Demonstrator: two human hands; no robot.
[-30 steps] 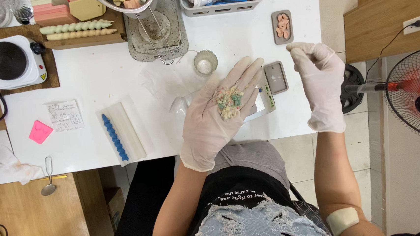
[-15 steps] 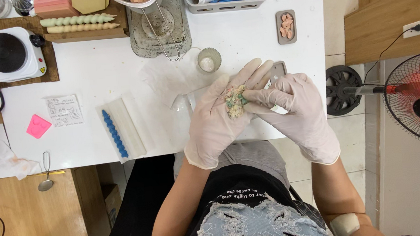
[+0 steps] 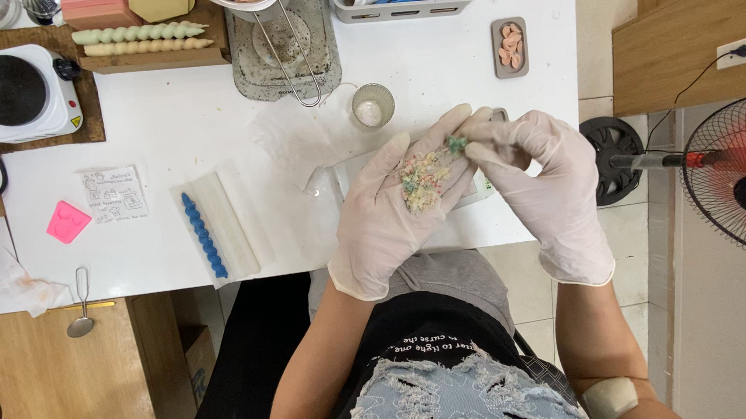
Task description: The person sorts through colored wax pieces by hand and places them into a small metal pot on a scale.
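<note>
Teal bit now pinched, right hand lifted

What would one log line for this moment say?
left hand: open, palm up, cupping pastel bits | right hand: pinching teal bit | over white table

Bright, even, seemingly sharp overhead light

White gloves, black shirt (pale print)
</note>
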